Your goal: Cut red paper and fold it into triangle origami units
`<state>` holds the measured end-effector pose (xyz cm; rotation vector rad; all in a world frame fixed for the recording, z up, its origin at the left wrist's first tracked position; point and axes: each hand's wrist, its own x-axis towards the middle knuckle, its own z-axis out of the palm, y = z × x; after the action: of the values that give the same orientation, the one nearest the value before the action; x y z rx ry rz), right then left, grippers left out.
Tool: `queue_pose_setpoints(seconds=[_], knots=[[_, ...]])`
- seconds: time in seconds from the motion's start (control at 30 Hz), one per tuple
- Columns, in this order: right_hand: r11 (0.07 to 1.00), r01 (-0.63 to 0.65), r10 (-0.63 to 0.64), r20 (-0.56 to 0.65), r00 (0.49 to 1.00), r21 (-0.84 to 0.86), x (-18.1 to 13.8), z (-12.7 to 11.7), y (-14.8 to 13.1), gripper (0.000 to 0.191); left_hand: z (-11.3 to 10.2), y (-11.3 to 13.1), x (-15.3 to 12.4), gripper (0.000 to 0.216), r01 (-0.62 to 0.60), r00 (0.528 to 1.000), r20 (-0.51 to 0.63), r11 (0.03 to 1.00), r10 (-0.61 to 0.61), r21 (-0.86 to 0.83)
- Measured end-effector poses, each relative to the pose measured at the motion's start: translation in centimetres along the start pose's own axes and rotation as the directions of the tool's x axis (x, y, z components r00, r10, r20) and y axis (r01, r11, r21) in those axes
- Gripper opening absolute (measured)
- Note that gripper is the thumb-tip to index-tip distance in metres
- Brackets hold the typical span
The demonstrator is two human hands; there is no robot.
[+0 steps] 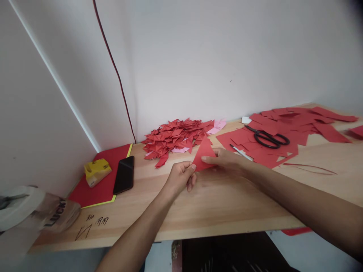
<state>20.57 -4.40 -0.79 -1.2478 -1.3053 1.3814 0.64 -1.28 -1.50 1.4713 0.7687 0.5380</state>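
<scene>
My left hand (181,177) and my right hand (227,159) both pinch a red paper triangle (204,152) just above the wooden table (215,204). The left fingers grip its lower left corner; the right thumb and fingers hold its lower right edge. The triangle points up and away from me. Behind it lies a pile of several folded red paper pieces (176,139) with a few pink ones (217,125).
Black scissors (268,138) and a white pen (241,152) rest on cut red sheets (295,126) at the right. A black phone (124,174) and a yellow box (96,170) lie on a red sheet at the left. A plastic bag (34,213) sits at the far left edge.
</scene>
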Motion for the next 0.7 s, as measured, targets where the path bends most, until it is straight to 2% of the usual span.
queue_pose_setpoints(seconds=[0.1, 0.23, 0.3, 0.33, 0.37, 0.4, 0.43, 0.47, 0.53, 0.57, 0.6, 0.7], knots=[[0.993, 0.027, -0.028, -0.003, 1.000, -0.111, 0.1, 0.4, 0.4, 0.039, 0.2, 0.0, 0.1, 0.044, -0.011, 1.000, 0.008, 0.999, 0.011, 0.051], [0.996, 0.013, -0.015, -0.024, 1.000, -0.083, 0.1, 0.1, 0.4, 0.039, 0.4, 0.1, 0.1, 0.044, -0.032, 0.999, -0.001, 0.993, 0.032, 0.113], [0.996, 0.062, -0.070, -0.130, 0.989, -0.064, 0.0, -0.5, -0.1, 0.039, 0.3, 0.2, -0.1, 0.045, -0.034, 0.999, -0.014, 0.987, 0.037, 0.158], [0.988, 0.126, -0.142, -0.217, 0.966, -0.085, -0.1, -0.8, -0.4, 0.038, 0.3, 0.3, -0.2, 0.045, -0.037, 0.999, -0.024, 0.982, 0.043, 0.187], [0.966, 0.207, -0.248, -0.331, 0.910, -0.154, -0.2, -1.1, -0.8, 0.037, 0.3, 0.3, -0.3, 0.044, -0.044, 0.998, -0.032, 0.974, 0.052, 0.223], [0.919, 0.280, -0.377, -0.412, 0.830, -0.277, -0.3, -1.2, -1.1, 0.035, 0.2, 0.4, -0.3, 0.043, -0.057, 0.997, -0.037, 0.962, 0.069, 0.268], [0.844, 0.325, -0.504, -0.424, 0.752, -0.428, -0.4, -1.2, -1.3, 0.031, 0.2, 0.4, -0.3, 0.041, -0.081, 0.994, -0.037, 0.943, 0.098, 0.323], [0.740, 0.358, -0.617, -0.363, 0.698, -0.569, -0.5, -1.0, -1.4, 0.028, 0.2, 0.5, -0.3, 0.039, -0.116, 0.990, -0.032, 0.916, 0.139, 0.385], [0.460, 0.453, -0.754, -0.067, 0.654, -0.764, -0.6, -0.1, -1.3, 0.023, 0.2, 0.5, -0.2, 0.034, -0.187, 0.975, -0.011, 0.839, 0.224, 0.511], [0.337, 0.475, -0.752, 0.071, 0.656, -0.813, -0.6, 0.5, -1.0, 0.022, 0.2, 0.5, -0.2, 0.032, -0.212, 0.966, -0.003, 0.801, 0.257, 0.561], [0.237, 0.474, -0.741, 0.158, 0.653, -0.848, -0.6, 1.1, -0.7, 0.023, 0.2, 0.5, -0.2, 0.031, -0.226, 0.959, -0.002, 0.770, 0.283, 0.596], [0.069, 0.395, -0.714, 0.231, 0.661, -0.916, -0.5, 2.3, 0.1, 0.028, 0.2, 0.6, -0.3, 0.029, -0.233, 0.949, -0.019, 0.738, 0.316, 0.633]])
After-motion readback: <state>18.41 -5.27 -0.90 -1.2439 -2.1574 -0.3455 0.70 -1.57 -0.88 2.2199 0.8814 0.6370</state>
